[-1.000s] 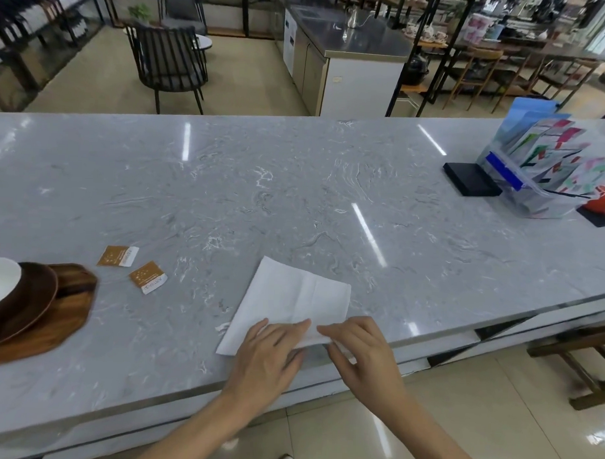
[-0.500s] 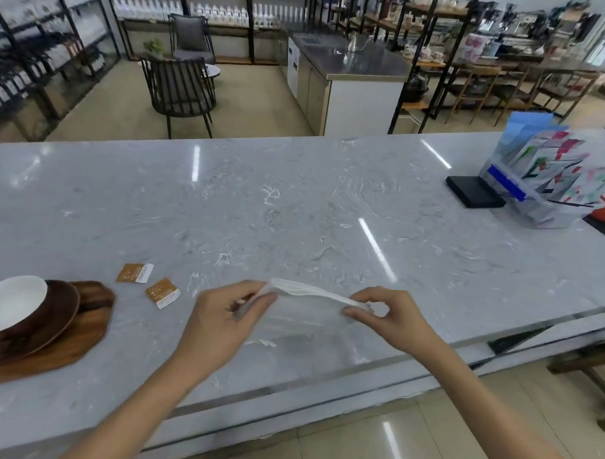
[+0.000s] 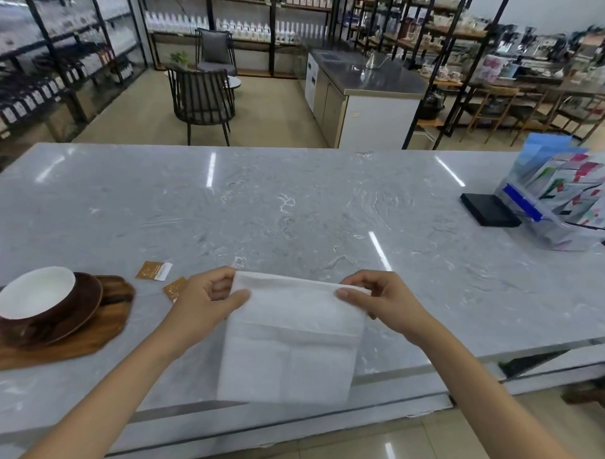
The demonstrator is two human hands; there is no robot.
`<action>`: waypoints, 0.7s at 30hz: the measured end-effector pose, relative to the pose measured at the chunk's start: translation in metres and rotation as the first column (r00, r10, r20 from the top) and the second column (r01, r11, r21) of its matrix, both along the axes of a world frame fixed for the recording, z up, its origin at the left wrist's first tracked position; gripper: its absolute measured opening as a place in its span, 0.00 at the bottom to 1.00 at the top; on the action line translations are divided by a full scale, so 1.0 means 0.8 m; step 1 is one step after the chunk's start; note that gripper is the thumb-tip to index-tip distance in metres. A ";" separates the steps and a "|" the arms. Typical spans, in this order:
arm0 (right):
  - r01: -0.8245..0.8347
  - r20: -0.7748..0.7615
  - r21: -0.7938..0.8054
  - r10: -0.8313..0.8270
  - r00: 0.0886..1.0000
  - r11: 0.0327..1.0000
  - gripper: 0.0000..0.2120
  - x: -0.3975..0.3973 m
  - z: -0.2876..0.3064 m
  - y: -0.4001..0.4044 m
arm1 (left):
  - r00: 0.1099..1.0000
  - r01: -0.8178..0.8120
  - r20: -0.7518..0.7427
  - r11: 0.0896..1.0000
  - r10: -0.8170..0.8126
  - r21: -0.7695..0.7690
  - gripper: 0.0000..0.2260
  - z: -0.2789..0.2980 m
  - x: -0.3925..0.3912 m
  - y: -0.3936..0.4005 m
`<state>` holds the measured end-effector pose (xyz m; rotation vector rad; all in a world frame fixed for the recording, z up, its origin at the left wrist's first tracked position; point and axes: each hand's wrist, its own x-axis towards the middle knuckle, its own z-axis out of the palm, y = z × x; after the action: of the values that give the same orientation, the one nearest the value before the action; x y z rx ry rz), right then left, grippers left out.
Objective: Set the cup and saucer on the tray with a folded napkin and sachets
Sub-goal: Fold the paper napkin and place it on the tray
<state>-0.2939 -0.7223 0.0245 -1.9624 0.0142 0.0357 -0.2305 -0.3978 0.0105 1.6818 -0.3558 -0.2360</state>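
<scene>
A white napkin [image 3: 290, 338] hangs unfolded in the air over the counter's near edge. My left hand [image 3: 206, 301] pinches its top left corner and my right hand [image 3: 384, 304] pinches its top right corner. At the far left a white cup [image 3: 35, 292] sits tilted on a dark brown saucer [image 3: 82, 311], which rests on a wooden tray [image 3: 112, 325]. Two orange sachets lie on the marble beside the tray: one [image 3: 154, 270] further back, the other [image 3: 175, 288] partly hidden behind my left hand.
The grey marble counter [image 3: 295, 212] stretches wide ahead. At the far right stand a clear box of coloured packets [image 3: 566, 204] and a black flat block [image 3: 488, 210]. Beyond the counter are chairs, shelves and a steel cabinet.
Both hands lifted the napkin off the counter, and it has opened out, now hanging down from its top corners. The head has tilted up, showing more of the room.
</scene>
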 end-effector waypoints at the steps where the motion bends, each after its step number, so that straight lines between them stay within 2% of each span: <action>1: -0.010 -0.014 -0.026 0.009 1.000 1.000 0.09 0.008 -0.005 0.001 | 1.000 -0.013 0.010 0.998 0.013 0.054 0.10 -0.009 0.009 -0.001; 7: -0.039 -0.020 -0.289 0.034 0.999 0.957 0.04 0.062 -0.031 0.002 | 0.994 -0.052 0.106 0.954 0.021 0.296 0.11 -0.048 0.062 -0.008; 10: -0.067 0.013 -0.389 0.078 0.997 0.919 0.03 0.069 -0.035 0.005 | 0.975 -0.042 0.214 0.911 -0.051 0.409 0.13 -0.050 0.068 -0.005; 13: -0.103 0.044 -0.474 0.140 0.989 0.875 0.03 0.051 -0.044 0.009 | 0.949 -0.028 0.288 0.876 -0.128 0.482 0.14 -0.053 0.051 0.003; 16: -0.102 0.097 -0.558 0.186 0.978 0.824 0.05 0.014 -0.061 0.013 | 0.913 -0.034 0.355 0.829 -0.202 0.559 0.10 -0.067 0.020 0.019; 21: -0.063 0.169 -0.608 0.206 0.964 0.791 0.05 -0.043 -0.097 0.025 | 0.855 -0.042 0.446 0.820 -0.266 0.571 0.06 -0.104 -0.034 0.039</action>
<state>-0.3285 -0.7019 -0.0530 -2.5951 -0.3043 -0.1155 -0.2579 -0.3668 -0.0723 2.3180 -0.8580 0.0357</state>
